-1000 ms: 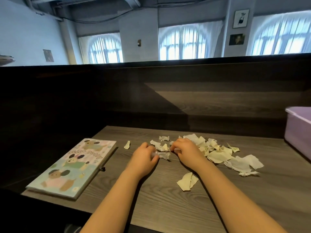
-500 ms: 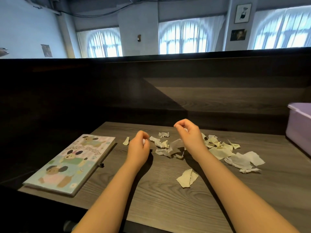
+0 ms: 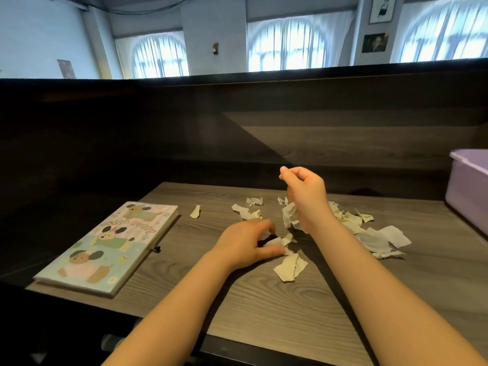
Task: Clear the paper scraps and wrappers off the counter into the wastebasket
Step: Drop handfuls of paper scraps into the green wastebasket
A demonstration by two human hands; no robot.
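Several torn cream and white paper scraps point(image 3: 380, 235) lie scattered over the middle of the grey wooden counter point(image 3: 264, 307). My right hand point(image 3: 303, 191) is raised above the pile, fingers pinched on a crumpled white scrap point(image 3: 290, 215) that hangs down from it. My left hand point(image 3: 245, 244) rests low on the counter, fingers closed around a small white scrap point(image 3: 274, 243). A folded cream scrap point(image 3: 290, 266) lies just in front of my left hand. A lilac plastic wastebasket point(image 3: 467, 191) stands at the far right edge.
A pastel notebook point(image 3: 111, 244) with cartoon puppies lies flat at the counter's left. A lone scrap point(image 3: 195, 211) sits between it and the pile. A dark wooden partition point(image 3: 237, 128) rises behind the counter. The counter's front edge runs near my forearms.
My right hand has risen off the pile, lifting a crumpled scrap with it. My left hand has dropped to the counter and moved right, closing on a small scrap.
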